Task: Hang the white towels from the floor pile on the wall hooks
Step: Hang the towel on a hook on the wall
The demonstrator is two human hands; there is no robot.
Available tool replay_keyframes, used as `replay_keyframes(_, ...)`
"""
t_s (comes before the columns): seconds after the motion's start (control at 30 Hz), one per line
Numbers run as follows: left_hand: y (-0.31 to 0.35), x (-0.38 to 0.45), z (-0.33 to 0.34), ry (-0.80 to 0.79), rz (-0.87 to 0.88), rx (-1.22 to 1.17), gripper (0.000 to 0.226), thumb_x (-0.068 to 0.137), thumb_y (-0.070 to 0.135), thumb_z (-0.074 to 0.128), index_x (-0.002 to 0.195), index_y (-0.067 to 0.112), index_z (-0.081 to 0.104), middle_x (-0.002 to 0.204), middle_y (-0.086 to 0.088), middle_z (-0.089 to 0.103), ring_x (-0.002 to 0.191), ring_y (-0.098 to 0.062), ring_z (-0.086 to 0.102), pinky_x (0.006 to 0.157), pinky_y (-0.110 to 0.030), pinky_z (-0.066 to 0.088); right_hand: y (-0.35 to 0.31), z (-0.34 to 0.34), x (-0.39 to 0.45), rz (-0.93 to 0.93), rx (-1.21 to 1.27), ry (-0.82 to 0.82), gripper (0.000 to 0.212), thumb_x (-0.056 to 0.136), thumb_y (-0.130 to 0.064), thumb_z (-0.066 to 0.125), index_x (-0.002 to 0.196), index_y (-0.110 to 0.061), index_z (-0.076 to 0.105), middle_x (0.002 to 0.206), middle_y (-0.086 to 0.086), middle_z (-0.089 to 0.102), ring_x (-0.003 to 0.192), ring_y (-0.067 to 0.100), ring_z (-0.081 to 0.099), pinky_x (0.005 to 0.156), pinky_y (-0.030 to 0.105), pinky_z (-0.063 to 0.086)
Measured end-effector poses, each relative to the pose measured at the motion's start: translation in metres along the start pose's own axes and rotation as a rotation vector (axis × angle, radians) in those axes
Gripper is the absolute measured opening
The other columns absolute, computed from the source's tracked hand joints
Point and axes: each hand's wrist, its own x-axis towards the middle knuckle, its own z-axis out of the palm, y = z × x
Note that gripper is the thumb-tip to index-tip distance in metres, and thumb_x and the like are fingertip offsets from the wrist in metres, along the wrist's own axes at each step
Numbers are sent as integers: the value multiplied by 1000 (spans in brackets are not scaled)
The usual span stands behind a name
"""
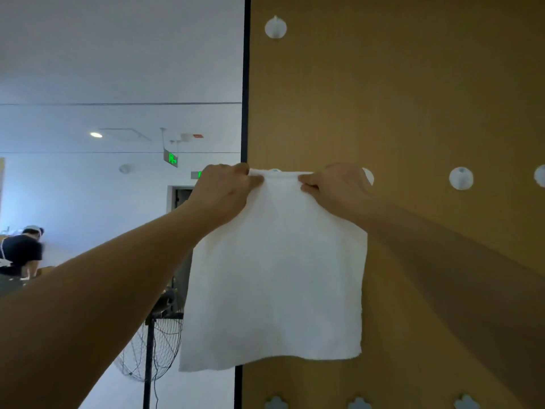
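Note:
A white towel [274, 276] hangs flat against the tan wall panel [413, 98]. Its top edge lies over a white round hook [275, 171] whose tip just shows above the cloth. My left hand [227, 190] pinches the towel's top left corner. At the top right corner, my right hand [336, 187] pinches the cloth and partly hides another hook [368, 176]. The floor pile is out of view.
More white hooks sit on the panel: one high up [275, 27], two at right [461, 178] [540, 175], and a lower row [358, 404]. The panel's black edge [244, 84] runs down the left. Beyond it stand a floor fan [150, 346] and a person [20, 252].

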Motion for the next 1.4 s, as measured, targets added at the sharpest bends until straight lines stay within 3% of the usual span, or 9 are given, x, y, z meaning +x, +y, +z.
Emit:
replay_keyframes(0.13,-9,22,33,27,-50,-37,44,89,12,43,123,29,64,88,-8,55,63,-25,40,59,-32,29,-1,24,27,78,49,29,33,101,-40,41,121,-31,66,108,4,71,98,27,63,69,33,39)
replay_keyframes(0.33,3,27,75,67,-169,-195,34,92,11,46,118,22,66,89,-8,60,70,-31,58,63,-33,41,-8,49,28,197,266,111,33,98,-39,49,127,-34,63,125,-7,67,111,21,62,84,32,46)
replay_keyframes(0.6,34,22,93,172,-441,-574,26,89,14,52,104,22,72,91,-2,69,77,-24,60,70,-32,45,-35,64,24,310,553,100,26,91,-35,53,99,-23,74,91,-3,74,86,18,67,76,35,55)
replay_keyframes(0.8,41,17,80,97,-681,-1082,22,85,25,56,92,36,74,82,15,69,82,-7,62,68,-16,45,-44,64,18,367,900,1,23,88,-43,53,88,-40,75,70,-17,70,67,2,65,58,23,44)
replay_keyframes(0.9,45,13,78,67,-629,-997,20,87,28,56,98,31,72,99,9,61,91,-10,56,75,-23,43,-50,63,14,395,986,-53,23,88,-52,54,85,-41,74,70,-22,69,66,0,65,59,23,47)
replay_keyframes(1.0,54,4,78,28,-550,-600,23,88,34,50,95,25,71,116,4,49,102,-21,40,82,-32,28,-57,69,6,365,830,-11,31,90,-51,48,70,-34,66,61,-17,60,59,3,54,55,26,38)
replay_keyframes(1.13,64,-11,78,14,-449,-458,25,92,35,53,105,23,70,109,0,58,101,-24,45,83,-33,31,-61,73,-4,287,417,86,24,91,-41,46,84,-31,67,93,-12,45,90,13,37,78,31,35)
replay_keyframes(1.27,72,-21,73,-36,-602,-1040,16,96,23,55,104,27,68,97,7,64,89,-10,59,75,-16,42,-70,70,-15,305,850,-29,23,97,-28,49,77,-24,60,75,-7,59,69,11,53,62,27,38)
replay_keyframes(1.4,77,-34,63,-63,-740,-1326,25,99,36,50,92,60,57,84,25,66,80,4,64,65,-9,44,-82,64,-32,486,1212,-37,28,99,-52,40,98,-32,61,90,-9,65,81,9,62,68,27,49)
